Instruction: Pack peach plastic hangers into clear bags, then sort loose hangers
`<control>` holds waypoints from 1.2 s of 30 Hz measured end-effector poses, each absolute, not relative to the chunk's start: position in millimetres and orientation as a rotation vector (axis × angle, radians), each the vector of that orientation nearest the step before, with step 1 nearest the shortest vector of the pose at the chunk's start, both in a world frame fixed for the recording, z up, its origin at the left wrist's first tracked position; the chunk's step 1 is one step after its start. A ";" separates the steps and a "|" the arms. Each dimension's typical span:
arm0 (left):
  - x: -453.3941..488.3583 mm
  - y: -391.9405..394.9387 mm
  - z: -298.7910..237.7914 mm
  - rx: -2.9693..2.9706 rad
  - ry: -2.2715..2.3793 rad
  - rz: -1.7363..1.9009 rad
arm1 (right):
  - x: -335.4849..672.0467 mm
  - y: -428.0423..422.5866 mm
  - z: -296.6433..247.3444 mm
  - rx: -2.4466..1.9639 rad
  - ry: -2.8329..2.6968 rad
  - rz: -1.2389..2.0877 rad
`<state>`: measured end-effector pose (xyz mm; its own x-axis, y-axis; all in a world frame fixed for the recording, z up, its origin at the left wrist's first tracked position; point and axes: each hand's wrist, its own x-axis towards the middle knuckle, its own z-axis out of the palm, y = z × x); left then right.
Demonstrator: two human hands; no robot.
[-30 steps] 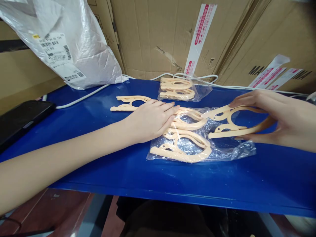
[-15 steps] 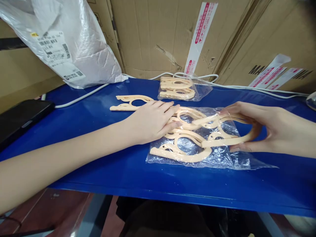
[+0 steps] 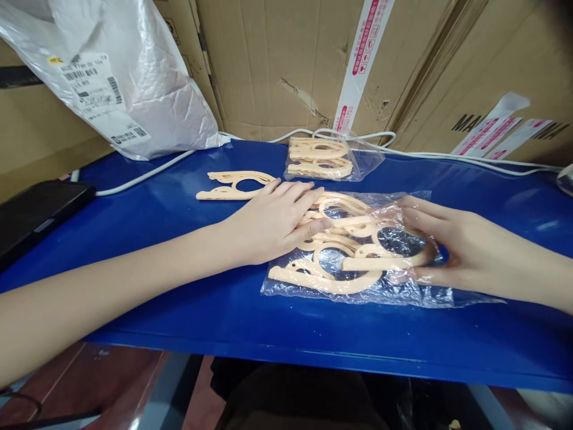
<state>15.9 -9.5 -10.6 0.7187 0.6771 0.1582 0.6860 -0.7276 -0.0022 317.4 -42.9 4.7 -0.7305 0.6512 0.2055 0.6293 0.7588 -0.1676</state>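
Observation:
My left hand [image 3: 286, 221] lies flat, fingers stretched out, over the left end of a clear plastic bag [image 3: 403, 295] and the beige folding hangers [image 3: 322, 282] at that end. My right hand [image 3: 447, 239] is closed around the curved end of another folded beige hanger [image 3: 389, 263], thumb on the near side and fingers on the far side. This hanger overlaps the others at the bag's right part; whether it is under the film I cannot tell. Just beyond my left fingers, a loose folded hanger [image 3: 215, 195] rests on the blue table [image 3: 250, 316].
A second clear bag of folded hangers [image 3: 320, 167] lies at the back. White cables [image 3: 447, 160] run along cardboard boxes [image 3: 268, 71]. A white parcel bag [image 3: 165, 101] stands back left, and a black device [image 3: 40, 209] lies at the left edge.
My right hand has moved left with its hanger, which now overlaps the bagged hangers more. My left hand has stayed in nearly the same place.

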 end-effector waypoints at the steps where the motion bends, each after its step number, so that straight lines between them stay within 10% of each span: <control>1: 15.9 -9.4 -10.6 -2.854 -1.134 -0.225 | 318.0 -43.2 4.4 -0.990 -2.717 0.125; 20: 15.7 -8.9 -8.8 -2.899 -1.169 -0.178 | 295.4 -58.9 6.4 -0.884 -2.769 -0.256; 36: 14.0 -7.0 -11.7 -2.959 -1.146 -0.237 | 335.8 -44.5 16.6 -0.976 -2.872 0.095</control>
<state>14.0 -7.0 -11.7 0.7295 0.6726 0.1240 0.6666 -0.7398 0.0910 335.8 -44.5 16.6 -0.7880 0.6104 0.0808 0.6037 0.7917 -0.0935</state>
